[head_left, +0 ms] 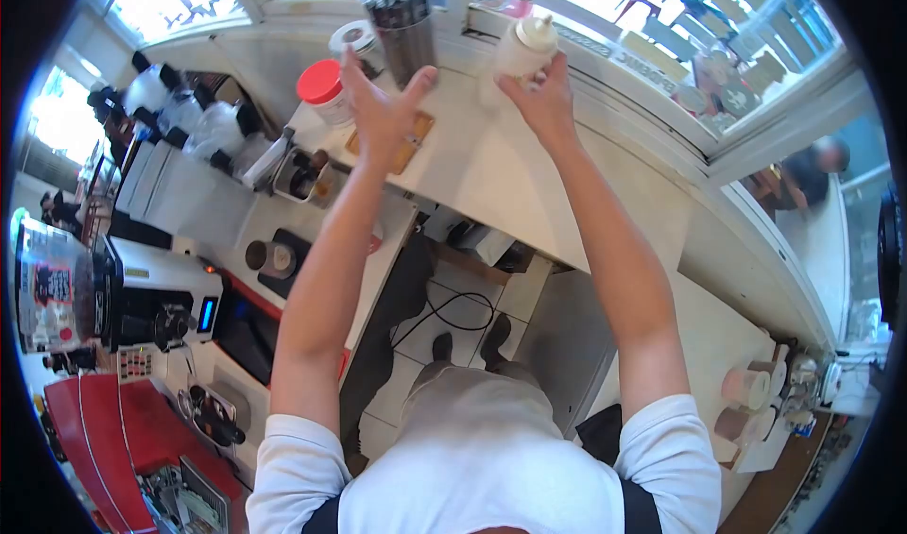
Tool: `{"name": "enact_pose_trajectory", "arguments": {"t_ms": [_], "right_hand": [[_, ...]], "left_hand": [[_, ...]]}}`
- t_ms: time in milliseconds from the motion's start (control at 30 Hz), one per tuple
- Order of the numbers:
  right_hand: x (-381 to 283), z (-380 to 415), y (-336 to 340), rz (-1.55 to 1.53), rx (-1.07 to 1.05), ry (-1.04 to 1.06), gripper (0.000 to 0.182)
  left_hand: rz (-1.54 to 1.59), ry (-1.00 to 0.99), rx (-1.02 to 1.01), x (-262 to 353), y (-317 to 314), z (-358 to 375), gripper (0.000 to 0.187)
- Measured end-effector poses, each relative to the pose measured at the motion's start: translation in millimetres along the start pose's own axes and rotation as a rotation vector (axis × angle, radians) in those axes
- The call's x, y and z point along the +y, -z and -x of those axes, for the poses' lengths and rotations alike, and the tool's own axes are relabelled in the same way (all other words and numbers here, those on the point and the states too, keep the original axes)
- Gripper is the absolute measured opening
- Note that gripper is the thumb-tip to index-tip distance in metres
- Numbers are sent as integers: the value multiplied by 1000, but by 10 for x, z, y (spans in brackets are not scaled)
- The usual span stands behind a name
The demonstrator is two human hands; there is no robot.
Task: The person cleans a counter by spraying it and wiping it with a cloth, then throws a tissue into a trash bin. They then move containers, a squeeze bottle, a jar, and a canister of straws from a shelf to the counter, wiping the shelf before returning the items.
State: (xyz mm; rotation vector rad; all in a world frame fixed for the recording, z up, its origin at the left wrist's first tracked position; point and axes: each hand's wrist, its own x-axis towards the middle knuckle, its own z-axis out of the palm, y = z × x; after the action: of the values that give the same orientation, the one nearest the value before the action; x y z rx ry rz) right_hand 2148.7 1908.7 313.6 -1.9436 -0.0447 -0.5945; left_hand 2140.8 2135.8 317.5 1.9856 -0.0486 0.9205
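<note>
My right hand [543,104] is closed around a pale squeeze bottle [525,50] with a pointed nozzle, held upright at the window side of the white counter. My left hand [383,123] has its fingers spread and holds nothing. Just beyond it stands a tall dark metal canister [406,48], filled with wrapped items I cannot make out clearly. To the left of that hand is a tub with a red lid [323,85], and behind it a white-lidded container [354,41]. Partly hidden below my left hand lies a brown wooden board [409,147].
A coffee grinder [156,293] and a red machine [123,440] stand on my left. On the left counter are a dark cup [269,257] and a utensil bin [307,175]. Tubs [746,388] sit at the far right. A cable [472,298] loops on the floor.
</note>
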Motion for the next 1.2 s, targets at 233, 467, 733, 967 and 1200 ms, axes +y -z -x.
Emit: {"name": "enact_pose_trajectory", "arguments": {"t_ms": [233,467,733,967,1200], "right_hand": [[-357,1356,1487,-110,67,-42,74],[-645,2602,2194,-6,317,-198,72],[-866,3546,2335,2,473,-253,72],[-1447,4148,2631,-90,523,-290,71],[-1851,5196,3578,-192,629,-359,80]], "left_hand": [[79,23,-28,-409,-571,-656,139],[-16,44,24,-369,-672,-719,116],[220,-195,-162,639,-423,-25,97],[625,-126,-639,2158,165,1274,76],[912,-169,-976,3480,515,2460,80]]}}
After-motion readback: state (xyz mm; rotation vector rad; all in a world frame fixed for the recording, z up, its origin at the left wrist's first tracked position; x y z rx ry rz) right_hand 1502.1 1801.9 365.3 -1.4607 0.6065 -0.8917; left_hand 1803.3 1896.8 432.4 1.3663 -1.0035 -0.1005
